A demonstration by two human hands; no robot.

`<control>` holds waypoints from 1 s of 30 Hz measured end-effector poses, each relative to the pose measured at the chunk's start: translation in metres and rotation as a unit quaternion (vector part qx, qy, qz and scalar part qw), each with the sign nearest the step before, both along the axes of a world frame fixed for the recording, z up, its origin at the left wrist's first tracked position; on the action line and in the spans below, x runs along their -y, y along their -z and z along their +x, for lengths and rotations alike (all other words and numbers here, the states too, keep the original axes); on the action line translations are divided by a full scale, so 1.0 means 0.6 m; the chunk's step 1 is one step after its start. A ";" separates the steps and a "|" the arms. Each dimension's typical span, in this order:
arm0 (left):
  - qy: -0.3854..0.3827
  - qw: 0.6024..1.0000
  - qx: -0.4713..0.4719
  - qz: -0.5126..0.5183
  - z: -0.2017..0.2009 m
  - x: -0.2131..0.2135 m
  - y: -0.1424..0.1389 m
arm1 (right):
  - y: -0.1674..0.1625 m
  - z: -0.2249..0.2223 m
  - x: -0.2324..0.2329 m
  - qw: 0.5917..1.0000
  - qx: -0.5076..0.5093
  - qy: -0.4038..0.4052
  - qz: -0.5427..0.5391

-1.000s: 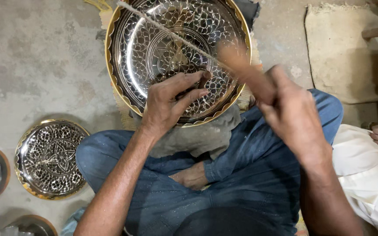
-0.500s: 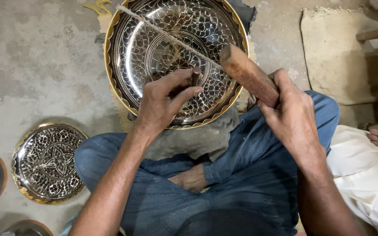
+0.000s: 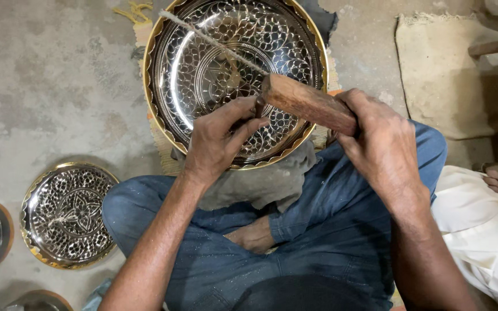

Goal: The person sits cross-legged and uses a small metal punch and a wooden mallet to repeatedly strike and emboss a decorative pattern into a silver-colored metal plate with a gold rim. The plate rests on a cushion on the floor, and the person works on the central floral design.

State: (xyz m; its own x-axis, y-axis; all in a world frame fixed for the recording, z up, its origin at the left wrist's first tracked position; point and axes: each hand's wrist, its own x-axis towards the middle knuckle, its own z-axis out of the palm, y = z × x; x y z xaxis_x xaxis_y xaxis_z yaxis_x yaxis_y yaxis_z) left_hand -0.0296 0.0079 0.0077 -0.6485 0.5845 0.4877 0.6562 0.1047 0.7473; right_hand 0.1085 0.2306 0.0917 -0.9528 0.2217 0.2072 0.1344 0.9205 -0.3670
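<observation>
Left hand (image 3: 220,141) pinching a small chisel, right hand (image 3: 376,138) gripping the wooden mallet (image 3: 309,103); engraved brass tray (image 3: 231,80) appearing almost fully patterned (rim plain).

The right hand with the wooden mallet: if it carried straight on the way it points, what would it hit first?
Most likely the small tool pinched in the left hand, just past the wooden mallet held by the right hand; depth is unclear.

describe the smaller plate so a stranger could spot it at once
Start at the large round engraved metal tray under the hands, then look down-left across the bare concrete floor. The small round engraved metal plate lies flat there beside the knee, untouched, gold-rimmed, with a star pattern.
</observation>
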 end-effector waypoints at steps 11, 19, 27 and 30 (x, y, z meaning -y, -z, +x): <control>0.003 0.999 0.050 -0.021 -0.005 0.000 0.006 | -0.005 0.000 -0.015 0.997 -0.077 -0.005 0.029; 0.000 0.998 0.055 -0.033 -0.007 0.000 0.020 | 0.007 -0.002 -0.032 0.998 -0.052 -0.039 0.011; -0.002 1.000 0.018 -0.024 -0.008 0.000 0.019 | -0.008 -0.010 -0.022 0.991 -0.059 0.039 -0.118; -0.003 0.998 0.039 -0.047 -0.009 0.000 0.016 | -0.026 -0.009 -0.014 0.984 -0.028 -0.054 0.168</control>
